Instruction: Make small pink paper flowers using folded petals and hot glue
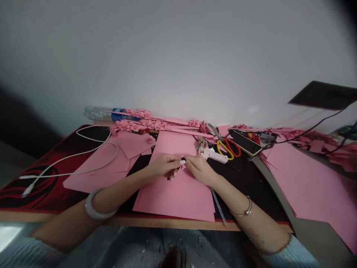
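Note:
My left hand (167,166) and my right hand (198,169) meet over a stack of pink paper sheets (173,203) in the middle of the desk. Between their fingertips is a small folded piece of pink paper (183,167), mostly covered by the fingers. Both hands are closed in a pinch around it. Just right of my right hand lies a white glue gun (214,155), its nozzle end toward the back left. Scissors with red and yellow handles (228,149) rest behind the glue gun.
Pink paper flowers on stems (161,124) line the wall beside a plastic bottle (97,112). A white cable (80,173) loops at left. A phone (247,142) lies back right. More pink sheets (312,182) cover the right side. A clear glue stick (219,206) lies near the front edge.

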A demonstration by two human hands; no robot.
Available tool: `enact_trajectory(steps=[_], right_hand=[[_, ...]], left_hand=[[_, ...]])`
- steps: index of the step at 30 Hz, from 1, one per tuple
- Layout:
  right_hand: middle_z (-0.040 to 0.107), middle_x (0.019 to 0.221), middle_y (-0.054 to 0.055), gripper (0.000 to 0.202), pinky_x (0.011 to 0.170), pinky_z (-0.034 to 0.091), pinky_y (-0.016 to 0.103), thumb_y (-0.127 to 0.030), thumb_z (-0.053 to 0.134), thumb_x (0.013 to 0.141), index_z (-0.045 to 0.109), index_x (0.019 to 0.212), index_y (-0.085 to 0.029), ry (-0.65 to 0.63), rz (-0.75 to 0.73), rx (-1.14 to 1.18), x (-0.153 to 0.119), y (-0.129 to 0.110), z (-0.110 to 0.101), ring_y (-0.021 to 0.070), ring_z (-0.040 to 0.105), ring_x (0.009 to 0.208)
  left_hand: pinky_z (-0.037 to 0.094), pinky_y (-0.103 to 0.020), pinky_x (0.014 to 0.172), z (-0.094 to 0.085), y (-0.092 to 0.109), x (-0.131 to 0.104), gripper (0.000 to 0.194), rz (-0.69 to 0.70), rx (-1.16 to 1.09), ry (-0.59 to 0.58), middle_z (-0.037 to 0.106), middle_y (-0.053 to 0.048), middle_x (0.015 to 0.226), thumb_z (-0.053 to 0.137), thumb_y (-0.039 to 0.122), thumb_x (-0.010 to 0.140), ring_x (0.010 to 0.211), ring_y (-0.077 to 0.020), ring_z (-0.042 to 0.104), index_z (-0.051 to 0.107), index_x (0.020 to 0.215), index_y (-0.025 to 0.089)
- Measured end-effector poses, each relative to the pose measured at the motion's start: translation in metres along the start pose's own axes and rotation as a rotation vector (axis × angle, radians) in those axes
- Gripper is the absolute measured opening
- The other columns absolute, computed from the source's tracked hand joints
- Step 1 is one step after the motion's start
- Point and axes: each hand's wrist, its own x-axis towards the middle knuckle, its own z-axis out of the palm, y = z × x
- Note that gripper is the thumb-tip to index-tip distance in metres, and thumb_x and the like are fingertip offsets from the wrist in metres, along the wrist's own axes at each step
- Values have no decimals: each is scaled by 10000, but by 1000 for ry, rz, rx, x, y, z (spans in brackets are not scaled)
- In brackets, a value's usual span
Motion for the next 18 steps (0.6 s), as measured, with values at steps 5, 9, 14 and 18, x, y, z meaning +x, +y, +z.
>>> enact_trajectory(steps=[5, 9, 14, 18], right_hand=[[490, 603, -4, 567, 564, 358, 251, -598, 249, 979, 482, 664, -187, 1, 48, 135, -1, 1, 1, 142, 458, 570], [559, 647, 20, 589, 616, 395, 260, -604, 243, 979, 529, 694, -176, -8, 56, 164, -1, -1, 1, 156, 511, 619], [497, 602, -9, 503, 587, 352, 249, -503, 282, 1005, 501, 685, -182, 23, 32, 61, 1, -2, 1, 134, 462, 561], [391, 563, -47, 394, 543, 301, 236, -385, 352, 995, 422, 652, -203, 70, 18, 24, 1, 0, 1, 116, 391, 517]], left_hand=[[327, -166, 363, -5, -7, 5, 398, 85, 109, -39, 542, 59, 462, 639, 508, 791, 349, -61, 505, 501, 633, 170], [372, -170, 377, -6, -8, 5, 347, 133, 152, -30, 562, 53, 491, 606, 468, 823, 378, -75, 545, 511, 665, 174], [386, -171, 393, -6, -5, 3, 318, 181, 165, -3, 568, 50, 511, 603, 442, 820, 399, -79, 557, 512, 679, 172], [394, -169, 409, -7, -5, 2, 307, 217, 177, 0, 575, 48, 522, 586, 419, 839, 409, -73, 548, 503, 677, 172]])
